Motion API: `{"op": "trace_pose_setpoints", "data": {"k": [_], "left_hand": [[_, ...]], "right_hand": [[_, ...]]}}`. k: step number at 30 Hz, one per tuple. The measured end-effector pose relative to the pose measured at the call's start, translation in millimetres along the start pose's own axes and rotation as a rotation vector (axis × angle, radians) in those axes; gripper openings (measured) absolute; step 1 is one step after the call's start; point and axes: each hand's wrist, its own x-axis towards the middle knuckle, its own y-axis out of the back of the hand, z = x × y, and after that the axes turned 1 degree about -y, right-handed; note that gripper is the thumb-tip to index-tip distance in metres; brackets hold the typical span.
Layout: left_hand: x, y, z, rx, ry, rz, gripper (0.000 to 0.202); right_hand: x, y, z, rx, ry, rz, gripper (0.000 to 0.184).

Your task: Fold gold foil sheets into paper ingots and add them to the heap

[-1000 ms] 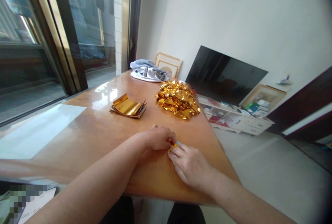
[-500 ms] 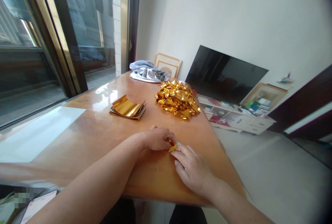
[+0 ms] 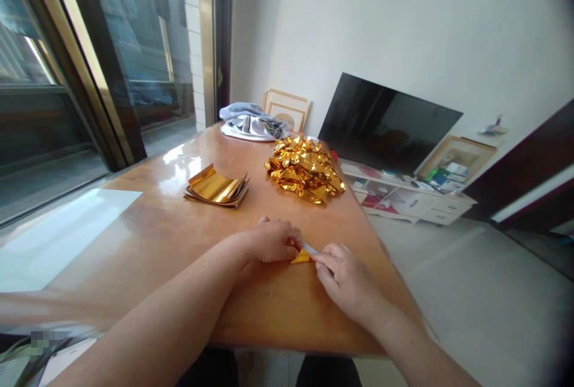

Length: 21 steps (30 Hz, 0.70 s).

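Gold foil piece (image 3: 300, 258), small and folded, lies pinched between left hand (image 3: 271, 241) and right hand (image 3: 344, 279), above near edge of wooden table (image 3: 287, 330). Both hands narrow, fingers closed on foil. Flat stack of gold foil sheets (image 3: 216, 187) ahead to left; crumpled gold foil heap (image 3: 305, 170) straight ahead, both well apart from hands.

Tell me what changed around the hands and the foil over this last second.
The right hand has moved rightward, its fingers now at the right end of the folded foil, which shows more than before. The left hand stays on the foil's left end. The foil stack and crumpled foil pile stayed as they were.
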Motion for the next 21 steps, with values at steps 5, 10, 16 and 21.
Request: {"op": "trace_pose_setpoints", "data": {"k": [5,10,16,21], "left_hand": [[1.0,-2.7,-0.5,0.012,-0.011,0.035,0.02],[1.8,-4.1,0.5,0.015,-0.025,0.059,0.019],[4.0,-5.8,-0.1,0.064,-0.031,0.101,0.019],[4.6,-8.7,-3.1,0.087,-0.016,0.186,0.02]], "right_hand": [[4.4,1.4,8.6,0.123,-0.139,0.095,0.024],[13.1,-10.6,9.7,0.118,-0.229,0.146,0.013],[22.7,-22.5,6.6,0.037,-0.276,0.097,0.013],[26.4,-23.5,8.6,0.063,-0.278,0.072,0.014]]}}
